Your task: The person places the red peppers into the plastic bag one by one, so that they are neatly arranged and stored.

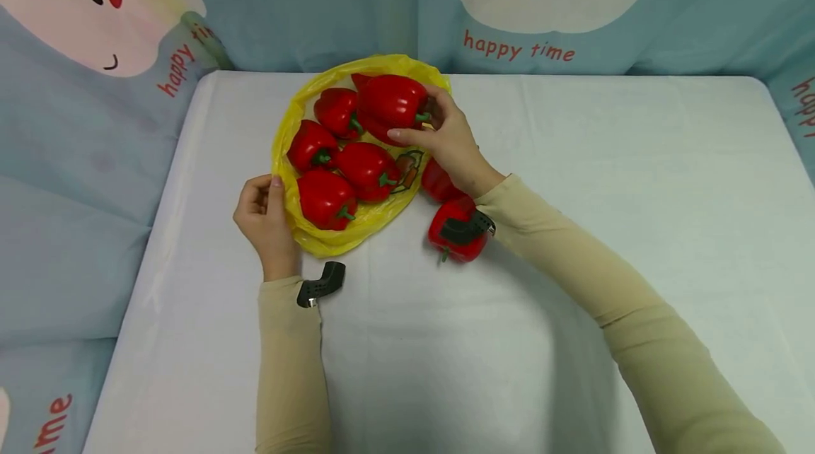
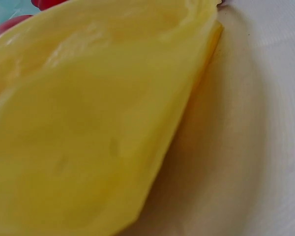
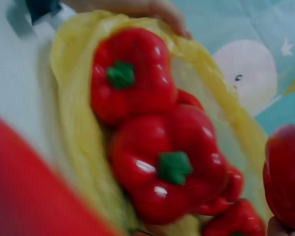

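A yellow plastic bag (image 1: 344,245) lies spread with its mouth up, several red bell peppers inside, including one pepper (image 1: 326,198) near its front edge. My left hand (image 1: 267,224) pinches the bag's left rim between thumb and curled fingers. In the left wrist view the bag's yellow film (image 2: 88,108) covers most of the picture. My right hand (image 1: 453,143) holds a red bell pepper (image 1: 391,99) by its stem end over the bag's far right part. That held pepper (image 3: 286,172) shows at the right edge of the right wrist view, fingertips beneath it.
Two more red bell peppers sit outside the bag under my right wrist, the nearer pepper (image 1: 455,242) partly covered by a dark wrist camera (image 1: 467,228). A white cloth covers the table (image 1: 637,192). Printed blue curtains (image 1: 318,8) hang behind and at the left.
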The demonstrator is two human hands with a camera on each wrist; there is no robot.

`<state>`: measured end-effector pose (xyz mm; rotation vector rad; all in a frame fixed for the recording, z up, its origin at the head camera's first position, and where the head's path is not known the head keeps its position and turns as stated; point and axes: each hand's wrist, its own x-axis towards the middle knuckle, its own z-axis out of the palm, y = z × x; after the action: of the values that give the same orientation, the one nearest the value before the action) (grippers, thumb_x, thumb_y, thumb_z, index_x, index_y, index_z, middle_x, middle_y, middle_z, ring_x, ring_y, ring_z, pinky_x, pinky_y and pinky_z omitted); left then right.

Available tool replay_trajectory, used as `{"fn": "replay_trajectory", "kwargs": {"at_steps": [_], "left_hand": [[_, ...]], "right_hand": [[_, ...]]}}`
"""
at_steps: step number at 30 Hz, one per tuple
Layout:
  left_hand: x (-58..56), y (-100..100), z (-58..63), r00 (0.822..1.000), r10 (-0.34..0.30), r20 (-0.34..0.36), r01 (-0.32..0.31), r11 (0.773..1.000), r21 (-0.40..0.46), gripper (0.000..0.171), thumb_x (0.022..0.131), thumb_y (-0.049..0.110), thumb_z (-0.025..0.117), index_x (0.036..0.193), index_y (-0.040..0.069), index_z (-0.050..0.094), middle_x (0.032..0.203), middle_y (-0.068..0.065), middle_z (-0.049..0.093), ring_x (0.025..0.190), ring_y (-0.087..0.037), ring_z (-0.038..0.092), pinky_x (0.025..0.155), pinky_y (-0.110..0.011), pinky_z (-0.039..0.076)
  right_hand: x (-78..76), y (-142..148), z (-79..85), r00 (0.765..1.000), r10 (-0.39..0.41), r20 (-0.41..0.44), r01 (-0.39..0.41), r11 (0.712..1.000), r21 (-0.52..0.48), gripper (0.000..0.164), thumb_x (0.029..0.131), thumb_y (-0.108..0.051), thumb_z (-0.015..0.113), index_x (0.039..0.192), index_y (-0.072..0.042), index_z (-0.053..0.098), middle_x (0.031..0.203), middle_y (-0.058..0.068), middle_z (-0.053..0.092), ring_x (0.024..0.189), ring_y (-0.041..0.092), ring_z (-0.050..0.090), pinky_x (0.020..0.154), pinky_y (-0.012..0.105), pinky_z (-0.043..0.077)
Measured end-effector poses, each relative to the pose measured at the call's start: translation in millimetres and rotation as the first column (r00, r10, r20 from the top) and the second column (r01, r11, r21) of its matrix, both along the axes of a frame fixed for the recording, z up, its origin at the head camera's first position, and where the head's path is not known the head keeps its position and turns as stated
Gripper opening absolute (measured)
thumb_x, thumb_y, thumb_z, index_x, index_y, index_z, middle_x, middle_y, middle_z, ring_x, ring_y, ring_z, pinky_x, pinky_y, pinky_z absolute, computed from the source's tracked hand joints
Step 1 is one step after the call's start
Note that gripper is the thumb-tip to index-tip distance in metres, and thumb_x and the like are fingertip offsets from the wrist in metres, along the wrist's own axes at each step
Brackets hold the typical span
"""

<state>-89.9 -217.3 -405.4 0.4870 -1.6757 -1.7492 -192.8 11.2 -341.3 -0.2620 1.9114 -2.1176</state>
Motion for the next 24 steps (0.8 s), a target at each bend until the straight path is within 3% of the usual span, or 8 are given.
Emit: {"fn": "replay_trajectory", "kwargs": {"at_steps": [3,7,13,17,24], "left_hand": [[0.2,0.9,1.0,1.0,-0.002,0.003,0.002,1.0,-0.005,0.011,0.092,0.009,0.06,0.084,0.011,0.068,0.079,-0.003,0.059,0.066,-0.013,0.045,0.06,-0.02,0.039],[0.5,1.4,1.9,1.0,-0.001,0.009,0.001,1.0,-0.013,0.011,0.092,0.009,0.06,0.084,0.011,0.067,0.08,-0.003,0.06,0.066,-0.013,0.046,0.06,-0.02,0.04],[0.7,1.3,1.1,0.999,-0.002,0.033,0.003,0.999,-0.032,0.01,0.093,0.011,0.06,0.086,0.011,0.067,0.081,-0.002,0.06,0.068,-0.013,0.046,0.061,-0.02,0.04],[0.4,1.2,0.5,0.999,-0.006,0.04,0.008,0.999,-0.046,0.01,0.093,0.012,0.059,0.086,0.012,0.067,0.081,-0.002,0.06,0.069,-0.013,0.046,0.062,-0.02,0.04],[0.9,1.2,1.2,1.0,-0.006,0.031,0.007,0.999,-0.035,0.011,0.093,0.012,0.06,0.087,0.008,0.068,0.081,-0.004,0.06,0.068,-0.013,0.047,0.061,-0.02,0.041]], "right_hand": [[2.6,3.8,-6.6,0.999,0.034,0.007,-0.035,0.999,0.021,0.067,0.083,-0.006,0.071,0.14,-0.009,0.036,0.133,0.006,0.048,0.119,0.017,0.047,0.095,0.031,0.045],[2.8,5.8,-9.3,0.999,0.025,-0.03,-0.024,0.998,0.053,0.07,0.081,-0.007,0.073,0.141,-0.008,0.036,0.132,0.006,0.048,0.119,0.017,0.047,0.097,0.03,0.043],[-3.5,5.9,-6.5,0.998,0.004,-0.07,0.012,0.973,0.231,0.076,0.08,-0.015,0.077,0.141,-0.008,0.033,0.133,0.005,0.048,0.119,0.014,0.045,0.095,0.026,0.043],[-8.3,5.9,-4.2,0.998,0.021,-0.062,0.003,0.928,0.373,0.079,0.079,-0.022,0.079,0.141,-0.01,0.033,0.134,0.004,0.047,0.119,0.014,0.044,0.095,0.025,0.043],[-18.0,-0.1,-0.7,0.993,0.105,-0.054,-0.053,0.803,0.594,0.086,0.076,-0.032,0.08,0.142,-0.01,0.03,0.137,0.006,0.046,0.122,0.018,0.044,0.097,0.028,0.043]]}}
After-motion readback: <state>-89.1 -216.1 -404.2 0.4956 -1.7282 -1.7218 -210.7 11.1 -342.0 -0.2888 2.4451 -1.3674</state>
